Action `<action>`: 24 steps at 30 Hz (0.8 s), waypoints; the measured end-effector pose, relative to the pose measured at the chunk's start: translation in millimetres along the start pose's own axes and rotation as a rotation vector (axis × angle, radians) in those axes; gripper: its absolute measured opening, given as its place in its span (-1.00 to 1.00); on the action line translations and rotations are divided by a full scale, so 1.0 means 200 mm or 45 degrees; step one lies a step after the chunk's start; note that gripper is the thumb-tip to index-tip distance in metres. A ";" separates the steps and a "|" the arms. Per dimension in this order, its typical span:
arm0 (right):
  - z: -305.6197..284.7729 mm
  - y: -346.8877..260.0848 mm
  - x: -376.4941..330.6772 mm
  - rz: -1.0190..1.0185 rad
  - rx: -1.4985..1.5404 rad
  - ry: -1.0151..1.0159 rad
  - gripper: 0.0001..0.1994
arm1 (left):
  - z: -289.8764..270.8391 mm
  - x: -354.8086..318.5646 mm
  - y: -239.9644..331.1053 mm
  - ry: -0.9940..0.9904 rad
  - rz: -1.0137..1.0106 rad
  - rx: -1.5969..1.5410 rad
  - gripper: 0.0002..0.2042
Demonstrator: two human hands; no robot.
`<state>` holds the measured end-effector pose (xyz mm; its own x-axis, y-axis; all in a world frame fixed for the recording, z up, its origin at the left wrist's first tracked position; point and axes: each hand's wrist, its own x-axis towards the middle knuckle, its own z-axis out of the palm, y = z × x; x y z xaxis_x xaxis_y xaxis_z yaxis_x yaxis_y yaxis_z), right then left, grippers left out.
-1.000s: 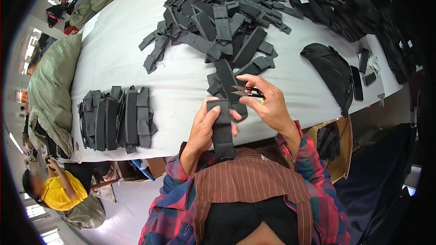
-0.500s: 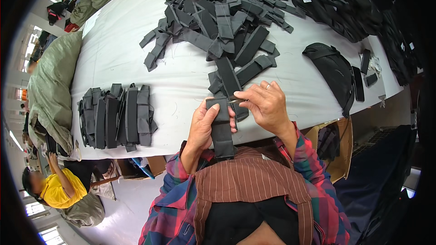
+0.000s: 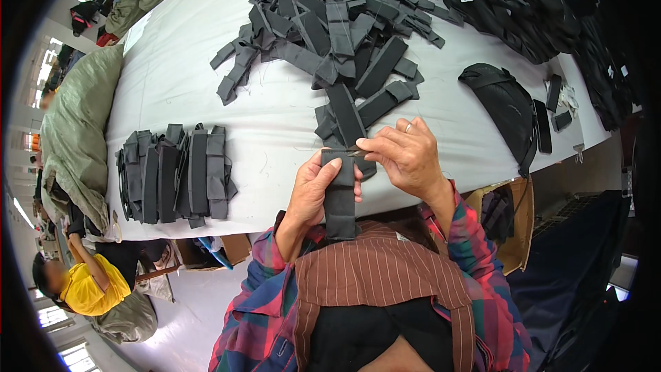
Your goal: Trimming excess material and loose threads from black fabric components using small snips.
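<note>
A workroom with a broad white surface (image 3: 265, 134), its near edge bowed by the lens. In front of the person's body, at this near edge, a dark grey fabric strip (image 3: 339, 203) hangs upright from the left hand (image 3: 311, 186) — thumb pressed on its face, fingers behind, their tips showing at the far side. At the strip's upper end, the right hand (image 3: 407, 162) pinches small metal snips (image 3: 356, 153) between thumb and forefinger, the other fingers curled; whether the blades touch the fabric cannot be told. Beyond lies a loose pile of similar strips (image 3: 339, 24); to the left, a row of strips (image 3: 167, 182) stands closely packed. To the right lie a black curved bag (image 3: 499, 107) and, beside it, a phone (image 3: 543, 127). Far left: a green sack (image 3: 79, 117) and a co-worker in yellow (image 3: 96, 289).
</note>
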<state>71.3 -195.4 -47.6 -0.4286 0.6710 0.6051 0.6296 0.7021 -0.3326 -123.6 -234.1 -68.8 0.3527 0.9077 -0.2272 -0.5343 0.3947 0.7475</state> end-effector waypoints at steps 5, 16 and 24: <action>-0.01 0.01 0.00 -0.031 -0.004 -0.008 -0.78 | 0.01 0.00 0.00 -0.001 -0.004 0.023 -0.81; 0.02 -0.05 0.02 0.118 0.181 0.012 -0.84 | 0.01 0.00 -0.02 -0.010 0.011 0.038 -0.82; 0.07 -0.05 0.02 0.125 0.174 -0.009 -0.83 | 0.00 0.01 -0.03 0.013 0.029 0.080 -0.79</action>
<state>54.3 -195.7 -51.0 -0.3743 0.7392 0.5600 0.5746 0.6588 -0.4856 -119.3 -234.6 -74.8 0.3328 0.9180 -0.2156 -0.4931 0.3643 0.7900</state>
